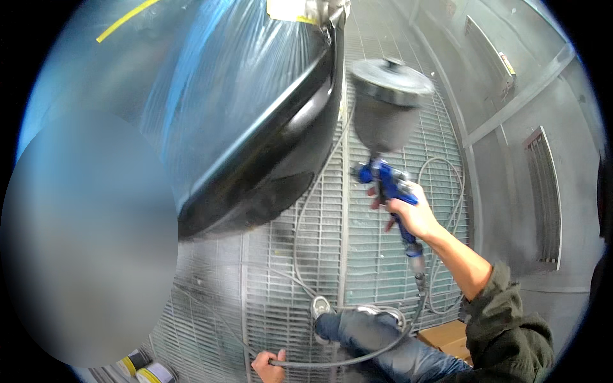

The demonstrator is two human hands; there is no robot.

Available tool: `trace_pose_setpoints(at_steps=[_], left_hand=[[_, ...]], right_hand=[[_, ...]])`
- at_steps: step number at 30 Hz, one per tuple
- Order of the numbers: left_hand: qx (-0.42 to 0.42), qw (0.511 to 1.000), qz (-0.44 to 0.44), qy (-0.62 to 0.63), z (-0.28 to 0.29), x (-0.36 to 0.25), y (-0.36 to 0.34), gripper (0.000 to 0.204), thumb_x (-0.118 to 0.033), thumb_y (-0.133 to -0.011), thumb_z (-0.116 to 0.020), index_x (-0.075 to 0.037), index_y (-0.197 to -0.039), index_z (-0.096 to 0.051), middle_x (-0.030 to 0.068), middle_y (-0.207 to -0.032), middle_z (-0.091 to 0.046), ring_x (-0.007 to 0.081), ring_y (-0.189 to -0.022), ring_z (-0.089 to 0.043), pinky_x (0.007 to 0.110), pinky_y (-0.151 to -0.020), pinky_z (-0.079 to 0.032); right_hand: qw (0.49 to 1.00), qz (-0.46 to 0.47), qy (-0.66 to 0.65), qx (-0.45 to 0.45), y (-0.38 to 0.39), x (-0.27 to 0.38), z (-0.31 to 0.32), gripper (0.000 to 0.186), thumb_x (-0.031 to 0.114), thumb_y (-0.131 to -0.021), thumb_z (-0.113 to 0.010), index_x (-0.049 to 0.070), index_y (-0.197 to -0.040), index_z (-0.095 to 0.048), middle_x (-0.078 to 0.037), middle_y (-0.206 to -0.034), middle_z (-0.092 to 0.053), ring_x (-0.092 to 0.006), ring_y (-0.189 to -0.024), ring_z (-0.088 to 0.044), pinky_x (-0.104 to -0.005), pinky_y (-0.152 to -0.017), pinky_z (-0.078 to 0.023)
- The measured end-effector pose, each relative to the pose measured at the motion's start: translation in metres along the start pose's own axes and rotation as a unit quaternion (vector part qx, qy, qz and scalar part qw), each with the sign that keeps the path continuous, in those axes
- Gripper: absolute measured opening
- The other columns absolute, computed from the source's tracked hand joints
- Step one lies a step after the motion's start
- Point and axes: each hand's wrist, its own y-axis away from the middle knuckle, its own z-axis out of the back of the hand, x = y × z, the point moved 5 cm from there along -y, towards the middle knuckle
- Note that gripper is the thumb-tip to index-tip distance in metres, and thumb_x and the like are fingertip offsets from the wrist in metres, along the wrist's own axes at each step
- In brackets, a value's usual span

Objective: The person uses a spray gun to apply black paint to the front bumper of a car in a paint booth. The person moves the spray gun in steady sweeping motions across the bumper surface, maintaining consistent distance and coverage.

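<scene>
Here, the right hand (414, 212) is closed around the handle of a blue gravity-feed spray gun (387, 180), a firm grip that presumably serves to carry the lidded grey cup (385, 121) nearly upright above the hand, so that its contents sit over the gun body. Below and to the left of it, the left hand (268, 368) curls closed around the air hose (345, 363), likely to lift slack off the floor grating (377, 274). Forward of the left hand, and left of the gun without touching it, is a black vehicle body panel (268, 172); the translucent masking film (236, 83) above it probably shields the adjoining surface.
</scene>
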Motion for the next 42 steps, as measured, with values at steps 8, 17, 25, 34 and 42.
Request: trace_pose_setpoints(at_steps=[8,17,25,34,42], left_hand=[[-0.043,0.998,0.042,0.019,-0.059,-0.09,0.049,0.038,-0.016,-0.072,-0.08,-0.005,-0.058,-0.046,0.0046,-0.05,-0.042,0.0164,-0.047,-0.036,0.032,-0.047,-0.029],[-0.105,0.988,0.112,0.002,-0.154,-0.15,0.031,0.037,-0.012,-0.068,-0.082,-0.006,-0.058,-0.047,0.005,-0.052,-0.043,0.0187,-0.048,-0.04,0.031,-0.048,-0.033],[-0.241,0.962,0.112,0.062,-0.233,-0.128,0.016,0.04,-0.014,-0.074,-0.08,-0.005,-0.059,-0.044,0.0032,-0.052,-0.044,0.0129,-0.049,-0.039,0.03,-0.047,-0.031],[-0.326,0.927,0.07,0.171,-0.273,-0.063,-0.028,0.044,-0.01,-0.081,-0.075,-0.005,-0.059,-0.038,-0.0018,-0.052,-0.038,0.0077,-0.052,-0.033,0.026,-0.046,-0.028],[-0.336,0.928,0.029,0.16,-0.304,-0.038,-0.073,0.038,-0.005,-0.085,-0.067,-0.007,-0.061,-0.037,-0.0014,-0.059,-0.04,0.0082,-0.058,-0.035,0.026,-0.056,-0.034]], right_hand=[[0.953,-0.042,0.005,0.3,-0.076,0.028,-0.069,0.035,0.001,-0.076,-0.055,-0.002,-0.111,-0.061,-0.008,-0.094,-0.066,-0.0118,-0.075,-0.064,-0.0237,-0.047,-0.055],[0.975,0.052,0.185,0.115,-0.161,0.069,0.061,0.023,0.014,-0.076,-0.062,0.002,-0.095,-0.063,-0.004,-0.069,-0.06,-0.0113,-0.061,-0.057,-0.029,-0.058,-0.047],[0.967,0.167,0.18,-0.07,-0.17,0.048,0.161,0.016,0.003,-0.075,-0.052,0.004,-0.09,-0.056,0.001,-0.074,-0.052,-0.0059,-0.058,-0.046,-0.0231,-0.049,-0.039],[0.9,0.263,0.136,0.319,-0.125,-0.09,0.017,0.08,0.001,-0.072,-0.056,0.006,-0.148,-0.032,-0.023,-0.127,-0.056,-0.0297,-0.097,-0.066,-0.0382,-0.093,-0.05],[0.966,0.125,0.012,0.224,-0.164,-0.185,0.062,0.07,0.003,-0.077,-0.058,0.002,-0.145,-0.039,-0.004,-0.093,-0.067,-0.0104,-0.078,-0.061,-0.0241,-0.073,-0.051]])
